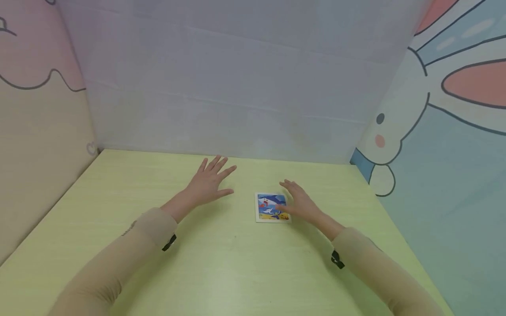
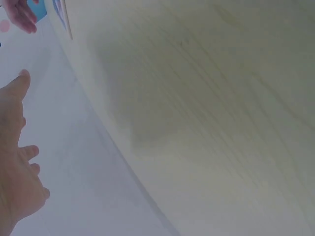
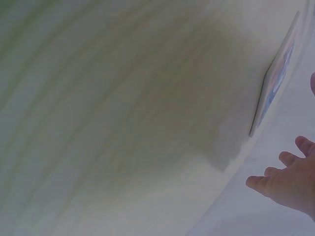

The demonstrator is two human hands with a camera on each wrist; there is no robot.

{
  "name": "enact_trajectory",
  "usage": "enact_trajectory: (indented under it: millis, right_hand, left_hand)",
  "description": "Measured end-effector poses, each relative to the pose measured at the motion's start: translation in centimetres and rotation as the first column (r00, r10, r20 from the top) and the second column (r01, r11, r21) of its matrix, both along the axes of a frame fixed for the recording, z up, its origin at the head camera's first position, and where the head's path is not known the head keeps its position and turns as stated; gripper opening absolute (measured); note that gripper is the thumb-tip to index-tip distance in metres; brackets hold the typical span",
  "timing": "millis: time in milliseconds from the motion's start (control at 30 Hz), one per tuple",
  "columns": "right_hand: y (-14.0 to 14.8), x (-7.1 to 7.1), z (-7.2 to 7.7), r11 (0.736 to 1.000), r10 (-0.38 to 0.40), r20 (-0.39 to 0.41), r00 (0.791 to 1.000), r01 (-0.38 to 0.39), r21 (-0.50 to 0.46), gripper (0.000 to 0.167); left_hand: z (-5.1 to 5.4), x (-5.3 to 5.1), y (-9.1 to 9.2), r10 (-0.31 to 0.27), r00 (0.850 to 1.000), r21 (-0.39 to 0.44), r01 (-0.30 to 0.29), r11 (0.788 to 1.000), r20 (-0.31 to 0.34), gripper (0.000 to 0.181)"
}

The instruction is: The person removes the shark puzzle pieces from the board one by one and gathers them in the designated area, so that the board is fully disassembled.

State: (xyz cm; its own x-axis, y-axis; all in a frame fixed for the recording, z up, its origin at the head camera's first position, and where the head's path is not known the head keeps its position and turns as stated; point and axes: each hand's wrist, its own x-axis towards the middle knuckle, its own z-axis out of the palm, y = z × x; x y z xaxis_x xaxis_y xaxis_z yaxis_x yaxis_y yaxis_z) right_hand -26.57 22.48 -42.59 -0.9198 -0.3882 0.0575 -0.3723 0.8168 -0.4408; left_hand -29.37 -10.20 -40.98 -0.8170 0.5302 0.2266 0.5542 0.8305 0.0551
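Note:
A small square picture board (image 1: 265, 211) with a pale border lies flat on the table; its print shows blue sea animals over a yellow bottom. In the right wrist view the board (image 3: 276, 81) appears edge-on as a thin slab. My right hand (image 1: 303, 205) hovers at its right side, fingers loosely extended, the thumb overlapping the picture in the head view. Further left, my left hand (image 1: 205, 185) hangs over the table with fingers spread, holding nothing. The left wrist view catches that hand (image 2: 17, 167) at its left edge.
The pale yellow table (image 1: 221, 272) ends at a plain light back wall (image 1: 221, 87). Side panels with cartoon drawings, including a rabbit (image 1: 395, 118) on the right, stand along both sides. Black straps hang at both sleeve cuffs.

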Motion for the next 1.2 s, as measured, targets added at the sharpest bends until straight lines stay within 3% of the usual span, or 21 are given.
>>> enact_trajectory:
  millis: [233, 633, 833, 1200]
  right_hand:
    - [-1.0, -0.2, -1.1, 0.991, -0.08, 0.067, 0.995, 0.087, -0.104, 0.075]
    - [-0.9, -1.5, -2.8, 0.994, 0.086, 0.089, 0.992, -0.079, -0.078, 0.062]
    - [-0.9, -1.6, -3.2, 0.994, 0.098, 0.082, 0.992, -0.094, -0.052, 0.067]
    - [-1.0, -1.6, -2.9, 0.995, 0.092, 0.079, 0.993, -0.094, 0.022, 0.071]
  left_hand:
    - [-1.2, -1.6, 3.3, -0.054, 0.997, 0.031, 0.052, 0.998, 0.062, 0.069]
    - [-2.9, -3.5, 7.4, -0.125, 0.964, 0.032, 0.121, 0.992, 0.234, 0.069]
    - [-3.8, -4.0, 8.4, -0.131, 0.941, 0.056, 0.119, 0.991, 0.312, 0.064]
    - [-3.5, -4.0, 9.2, -0.162, 0.93, 0.047, 0.155, 0.987, 0.329, 0.039]
